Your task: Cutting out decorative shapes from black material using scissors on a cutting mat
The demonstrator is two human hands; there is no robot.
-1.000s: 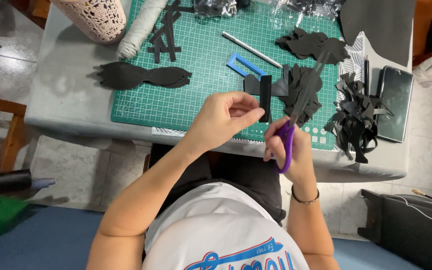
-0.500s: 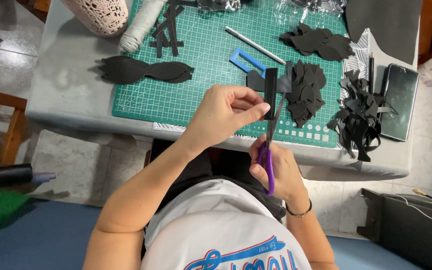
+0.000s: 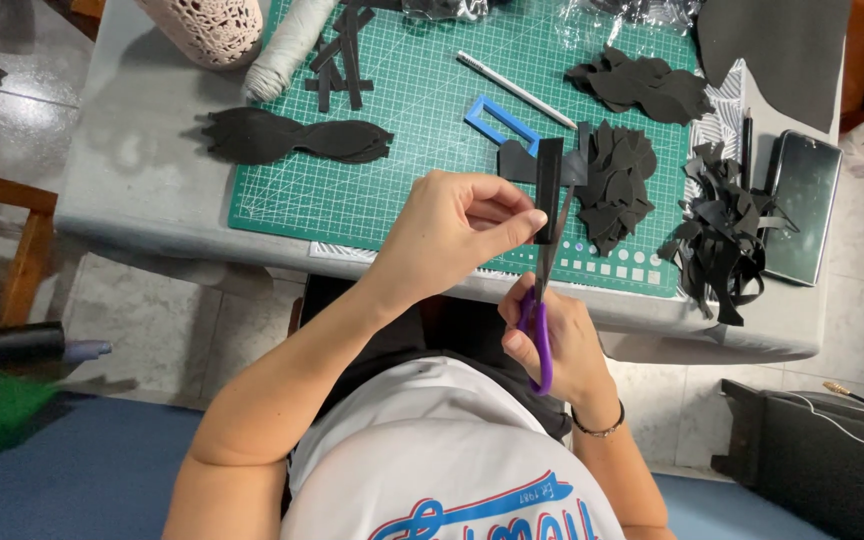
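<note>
your left hand [image 3: 452, 235] pinches a matt black strip [image 3: 549, 190] that looks like felt or foam sheet. the scissors [image 3: 542, 300] in your right hand [image 3: 557, 340] have dull metal blades and glossy purple plastic handles. the green cutting mat [image 3: 422, 110] looks smooth and rubbery, the grey counter [image 3: 132, 170] matt, the phone [image 3: 802, 205] glassy and glossy.

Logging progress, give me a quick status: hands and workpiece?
Left hand pinching black strip. Right hand holding purple scissors, blades at strip. Nothing in between.
</note>
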